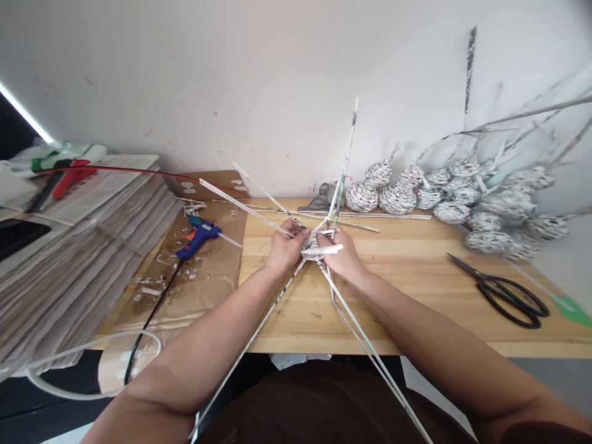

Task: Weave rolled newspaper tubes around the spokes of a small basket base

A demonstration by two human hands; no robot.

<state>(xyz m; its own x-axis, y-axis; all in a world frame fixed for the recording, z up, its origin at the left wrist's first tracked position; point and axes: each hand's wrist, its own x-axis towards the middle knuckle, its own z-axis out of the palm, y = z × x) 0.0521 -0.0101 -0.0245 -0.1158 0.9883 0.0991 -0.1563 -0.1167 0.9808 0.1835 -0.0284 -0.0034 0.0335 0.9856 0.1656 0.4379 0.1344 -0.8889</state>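
Between my hands, over the middle of the wooden table, is a small woven newspaper piece (312, 243). Long rolled paper strips (345, 161) stick out of it on several sides, some up toward the wall and some down toward my lap. From the left, my left hand (287, 245) grips the weave with fingers closed. My right hand (341, 251) pinches its right side, beside a short white strip end (326, 250) that crosses the front. The fingertips of both hands are partly hidden behind the paper.
Several woven newspaper gourds (398, 196) line the wall at right. Black scissors (502, 290) lie at the right of the table (393, 320). A blue glue gun (197, 237) rests on stained cardboard (222, 271), beside a tall newspaper stack (92, 246) at left. A grey figure (322, 198) stands behind.
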